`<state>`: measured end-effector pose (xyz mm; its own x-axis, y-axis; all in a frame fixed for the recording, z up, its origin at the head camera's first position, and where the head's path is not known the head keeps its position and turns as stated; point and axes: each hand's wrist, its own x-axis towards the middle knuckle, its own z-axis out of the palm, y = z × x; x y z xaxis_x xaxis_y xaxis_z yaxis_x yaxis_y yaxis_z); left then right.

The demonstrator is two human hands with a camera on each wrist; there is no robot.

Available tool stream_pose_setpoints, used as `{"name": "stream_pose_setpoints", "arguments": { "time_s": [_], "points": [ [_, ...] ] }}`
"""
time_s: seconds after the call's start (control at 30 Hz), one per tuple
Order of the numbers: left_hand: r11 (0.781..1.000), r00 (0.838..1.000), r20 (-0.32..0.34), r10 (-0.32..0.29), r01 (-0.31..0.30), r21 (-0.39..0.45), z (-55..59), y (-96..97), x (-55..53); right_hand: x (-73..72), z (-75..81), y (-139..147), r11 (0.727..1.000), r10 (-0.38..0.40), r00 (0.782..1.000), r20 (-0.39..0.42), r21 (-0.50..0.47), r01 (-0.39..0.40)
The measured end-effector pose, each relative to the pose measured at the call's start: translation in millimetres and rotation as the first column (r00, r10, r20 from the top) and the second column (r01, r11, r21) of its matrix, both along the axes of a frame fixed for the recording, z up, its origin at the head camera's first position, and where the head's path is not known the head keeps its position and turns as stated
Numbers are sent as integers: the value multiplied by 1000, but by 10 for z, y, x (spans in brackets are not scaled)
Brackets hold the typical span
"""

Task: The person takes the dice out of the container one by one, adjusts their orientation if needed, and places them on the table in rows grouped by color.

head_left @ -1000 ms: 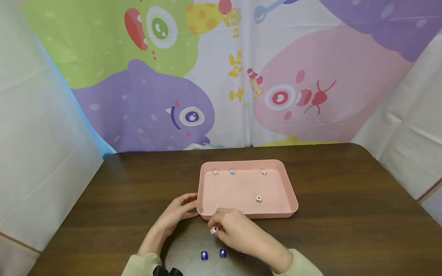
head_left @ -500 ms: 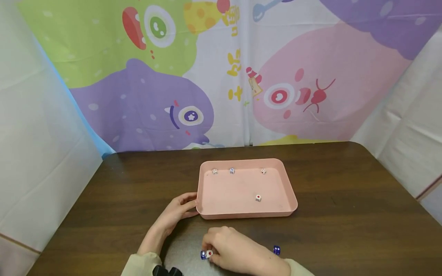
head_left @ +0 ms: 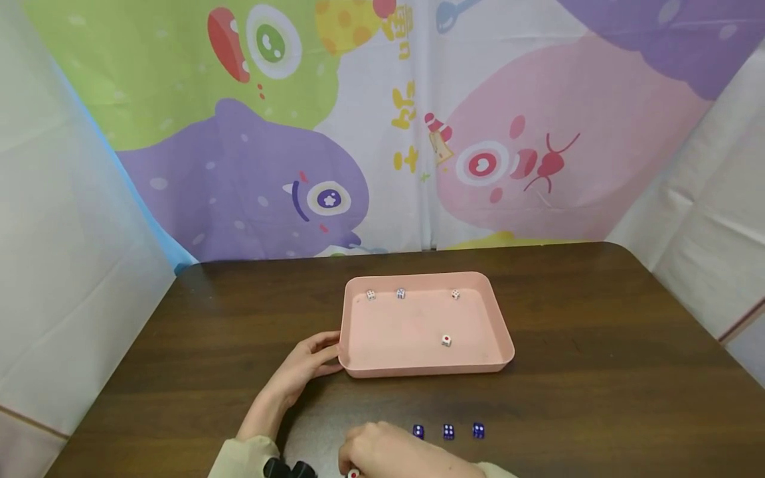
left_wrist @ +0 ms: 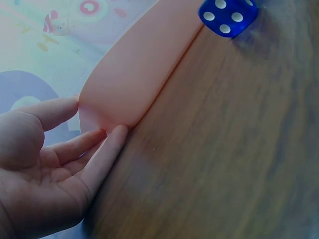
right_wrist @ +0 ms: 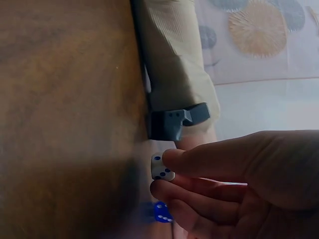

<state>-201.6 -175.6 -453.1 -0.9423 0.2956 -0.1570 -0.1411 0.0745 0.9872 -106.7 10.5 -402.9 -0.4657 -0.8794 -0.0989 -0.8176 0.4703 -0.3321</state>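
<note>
My right hand (head_left: 388, 451) is low at the near edge of the head view, pinching a white die (right_wrist: 160, 167) between thumb and fingertips. A blue die (right_wrist: 163, 211) shows beside those fingers in the right wrist view. Three blue dice, the middle one (head_left: 448, 432) included, stand in a row to the right of this hand. My left hand (head_left: 305, 365) touches the near left corner of the pink tray (head_left: 427, 373) with thumb and extended fingers. Inside the tray lie several white dice, one (head_left: 446, 340) near the front and another (head_left: 401, 293) along the back wall.
The dark wooden table (head_left: 574, 372) extends to both sides of the tray. Behind it hangs a cartoon-printed curtain (head_left: 394, 219). A black device (head_left: 289, 469) is strapped at the left wrist, close to the right hand.
My right hand has moved from beside the tray toward the near edge, still pinching the white die. The blue dice on the right have come out from behind it. The left hand stays put.
</note>
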Motion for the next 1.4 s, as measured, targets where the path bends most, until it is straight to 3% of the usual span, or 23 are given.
{"name": "stream_pose_setpoints", "arguments": {
  "time_s": [0.2, 0.5, 0.7, 0.87, 1.07, 1.27, 1.4],
  "points": [
    [1000, 1000, 13, 2, -2, 5, 15, 5, 7, 24, -58, -35, 1000, 16, 997, -72, 7, -15],
    [1000, 1000, 5, -13, 13, 10, 25, -3, 10, 34, -71, -23, 1000, 0, 1000, -25, -7, 0],
    [1000, 1000, 12, -2, 2, 5, 27, -2, 6, -13, 17, 54, 998, -2, 1000, -22, -55, 1],
    [1000, 1000, 13, 2, -2, 5, 20, -3, 1, -68, 90, 165, 988, -93, 995, -22, -127, 89],
    [1000, 1000, 9, 0, 0, 8, 22, 2, 5, -180, 143, 308, 963, -211, 975, -69, -186, 196],
    [1000, 1000, 12, -4, 4, 12, 32, 0, 11, -369, 181, 491, 918, -305, 952, -17, -271, 290],
    [1000, 1000, 8, -4, 4, 15, 32, 2, 15, -505, 198, 604, 886, -367, 930, -38, -319, 337]
  ]
}}
